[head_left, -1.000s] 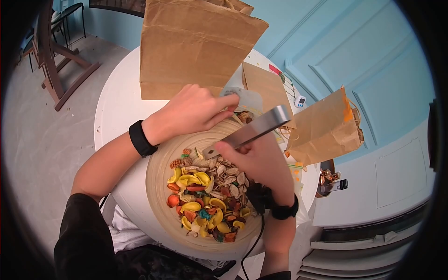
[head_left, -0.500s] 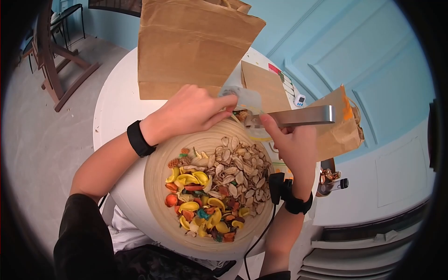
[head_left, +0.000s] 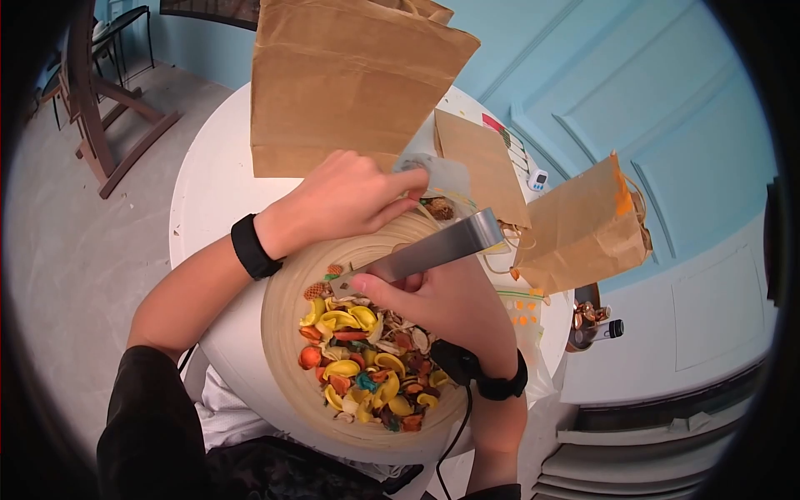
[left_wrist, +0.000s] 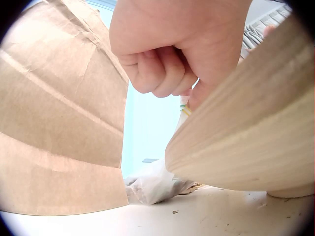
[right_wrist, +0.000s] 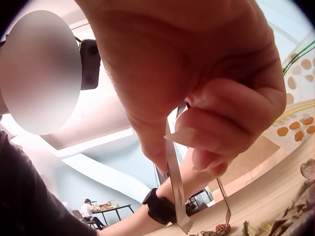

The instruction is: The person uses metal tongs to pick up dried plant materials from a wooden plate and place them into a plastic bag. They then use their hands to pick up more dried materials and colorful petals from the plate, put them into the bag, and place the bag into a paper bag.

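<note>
Where the bench (head_left: pixel 208 179) lies nearest the person, one broad, pale bowl (head_left: pixel 279 342) with fine rings holds dried pieces (head_left: pixel 340 370): curled yellow shells, orange and brown bits, a single teal one, and tan ones partly hidden by the right hand (head_left: pixel 450 310). Two orange, honeycomb-textured pieces (head_left: pixel 315 291) lie toward the left side. Over the bowl, the right hand is curled around one pair of tongs (head_left: pixel 437 250), thumb against one arm and fingers round the other; they are plain grey metal, the arms slightly apart, the toothed tips low beside a textured piece. At the far rim, the left hand (head_left: pixel 358 196), fingers folded in, pinches the edge of a clear plastic bag (head_left: pixel 446 173) with brown pieces inside. A dotted bag (head_left: pixel 525 315), printed with orange spots, lies right of the bowl. Farther back are three brown paper bags: one large and upright (head_left: pixel 358 92), one flat (head_left: pixel 479 154), one smaller (head_left: pixel 583 229). Near these sits one white timer (head_left: pixel 537 180), its display seemingly too small to read. Beyond rises a blue wall (head_left: pixel 600 100).
</note>
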